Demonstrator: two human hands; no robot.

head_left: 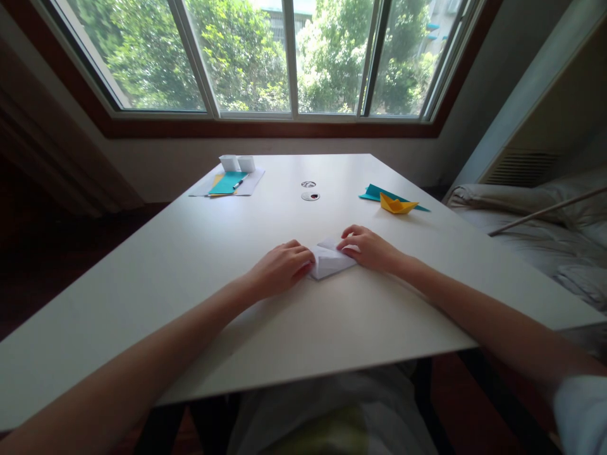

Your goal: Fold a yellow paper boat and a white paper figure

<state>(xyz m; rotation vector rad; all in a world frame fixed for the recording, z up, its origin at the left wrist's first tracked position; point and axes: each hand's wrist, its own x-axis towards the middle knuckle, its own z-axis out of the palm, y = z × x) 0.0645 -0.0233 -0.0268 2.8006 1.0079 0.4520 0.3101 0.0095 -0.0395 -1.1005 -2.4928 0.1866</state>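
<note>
A folded sheet of white paper (327,263) lies on the white table between my two hands, with creased flaps on its upper side. At its left end, my left hand (284,267) has its fingers curled over the edge, gripping it. My right hand (367,248) holds the other end, the fingers bent and pinching the paper's upper right part. The fingertips hide both ends of the folded paper. Beyond my right hand stands a yellow paper boat (397,204), and just behind it lies a teal paper plane (379,193).
At the back left of the table (156,284), white sheets (202,186), teal paper (227,182), a pen (240,181) and two small white containers (246,163) sit together. Two round items (310,196) lie mid-table. A window stands beyond; a padded seat (535,221) is at right.
</note>
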